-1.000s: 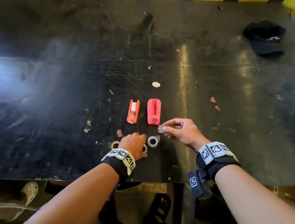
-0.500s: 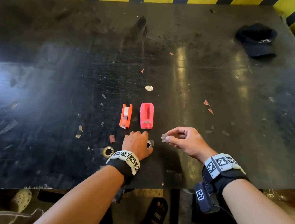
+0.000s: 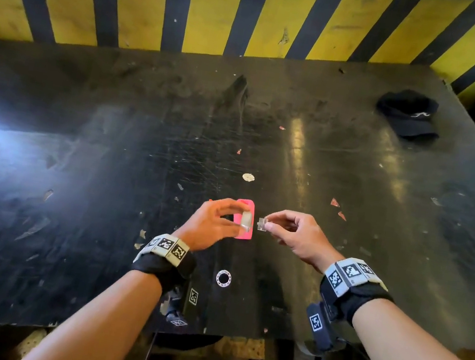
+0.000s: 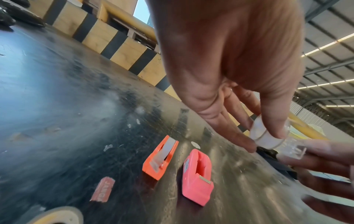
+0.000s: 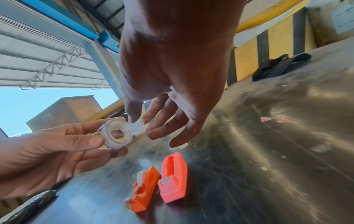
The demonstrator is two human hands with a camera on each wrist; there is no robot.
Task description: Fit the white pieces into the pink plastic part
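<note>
1. Hands are floating just above the black table [image 3: 97, 219], in the lower middle of the head view, and their fingertips are almost meeting.
2. Left hand [image 3: 211, 222] is pinching a small roll of clear tape [image 3: 245, 220]. In the right wrist view, the thumb and fingers are curling round the rim of the roll [image 5: 116, 136], and its round hole is facing the camera.
3. Right hand [image 3: 293, 233] is pinching a tiny clear plastic hub [image 3: 261, 224] between its thumb and first finger. The other fingers are hanging loose and holding nothing.
4. Hub is sitting just to the right of the roll in the head view. In the right wrist view the hub [image 5: 137, 126] is touching the upper right rim of the roll, not sitting in the hole.
5. Hole of the roll is pointing sideways toward the right hand, so the hub is lying along the same line as the hole.
6. Pink tape holder [image 3: 251, 210] is lying on the table right behind the roll, and it looks empty in the left wrist view [image 4: 197, 177].
7. Orange tape holder [image 4: 160, 157] is lying just left of the pink one, with tape in it.
8. Another roll [image 3: 223, 278] is resting on the table nearer the bottom of the frame, and a dark cap [image 3: 407, 117] is lying far away at the upper right.
</note>
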